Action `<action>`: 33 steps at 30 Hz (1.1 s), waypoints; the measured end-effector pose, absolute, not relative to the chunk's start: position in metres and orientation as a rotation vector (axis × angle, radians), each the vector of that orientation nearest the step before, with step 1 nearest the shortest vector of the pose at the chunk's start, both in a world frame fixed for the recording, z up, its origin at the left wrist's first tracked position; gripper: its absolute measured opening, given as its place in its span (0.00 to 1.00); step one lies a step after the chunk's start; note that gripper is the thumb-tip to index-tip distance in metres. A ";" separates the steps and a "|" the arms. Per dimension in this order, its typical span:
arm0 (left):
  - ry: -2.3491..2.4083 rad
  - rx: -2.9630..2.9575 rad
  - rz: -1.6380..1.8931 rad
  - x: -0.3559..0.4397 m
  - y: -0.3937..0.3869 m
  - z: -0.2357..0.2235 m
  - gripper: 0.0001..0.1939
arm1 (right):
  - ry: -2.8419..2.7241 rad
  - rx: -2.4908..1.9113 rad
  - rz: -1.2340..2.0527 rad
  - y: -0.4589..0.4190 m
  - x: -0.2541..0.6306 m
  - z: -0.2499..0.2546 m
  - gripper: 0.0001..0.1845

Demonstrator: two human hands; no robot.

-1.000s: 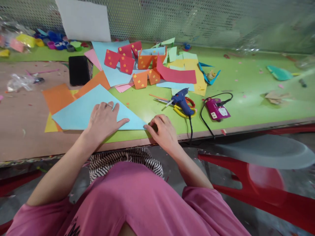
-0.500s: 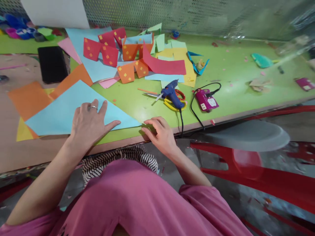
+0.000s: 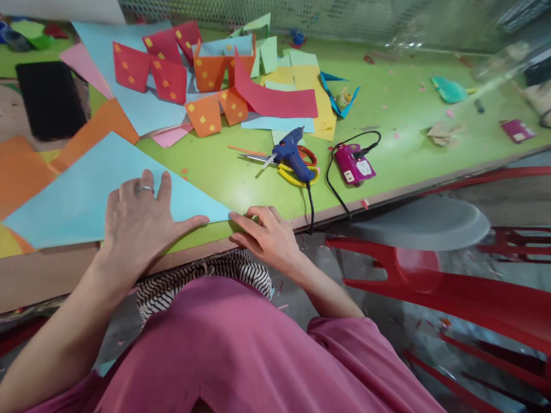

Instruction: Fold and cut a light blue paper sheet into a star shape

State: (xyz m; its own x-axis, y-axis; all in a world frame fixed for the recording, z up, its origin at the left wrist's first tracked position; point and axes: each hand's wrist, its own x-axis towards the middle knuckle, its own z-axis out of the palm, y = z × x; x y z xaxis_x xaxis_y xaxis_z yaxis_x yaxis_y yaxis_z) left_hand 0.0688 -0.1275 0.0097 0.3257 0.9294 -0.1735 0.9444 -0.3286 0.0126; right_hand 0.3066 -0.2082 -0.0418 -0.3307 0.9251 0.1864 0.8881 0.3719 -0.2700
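A light blue sheet of paper (image 3: 92, 178), folded into a triangle, lies along the front of the green table. My left hand (image 3: 140, 215), with a ring on one finger, rests on it with fingers spread and thumb stretched toward the sheet's right tip. At that tip is my right hand (image 3: 271, 235); its forefinger touches the paper's point and its thumb is held apart below. Beyond my right hand, a blue glue gun (image 3: 295, 154) lies across scissors (image 3: 309, 156) with red and yellow handles.
Red (image 3: 169, 79) and orange (image 3: 204, 115) paper pieces with yellow squares stand at the back. Further left lies a black tablet-like object (image 3: 50, 100). A purple power adapter (image 3: 353, 165) trails its cord over the table's edge. A red chair (image 3: 451, 292) stands right of me.
The view has shifted, so the table's things appear further left. My right forefinger has straightened onto the paper's tip. My left hand stays flat on the sheet.
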 end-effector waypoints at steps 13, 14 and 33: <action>1.743 2.434 -0.201 0.071 -0.128 0.010 0.54 | -2.215 -1.505 0.103 -0.214 0.313 -0.047 0.19; 1.746 2.434 -0.188 0.070 -0.128 0.010 0.53 | -2.206 -1.520 0.123 -0.214 0.312 -0.047 0.20; 1.788 2.385 -0.194 0.074 -0.123 0.015 0.48 | -2.026 -1.689 0.495 -0.184 0.290 -0.030 0.15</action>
State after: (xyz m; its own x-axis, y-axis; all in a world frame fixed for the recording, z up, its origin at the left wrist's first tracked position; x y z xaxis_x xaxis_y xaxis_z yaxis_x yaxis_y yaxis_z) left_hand 0.0741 -0.1232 0.0145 0.2791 0.9402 -0.1951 0.9602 -0.2756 0.0456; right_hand 0.2898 -0.1843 -0.0300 -0.1456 0.9828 0.1134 0.8197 0.1840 -0.5424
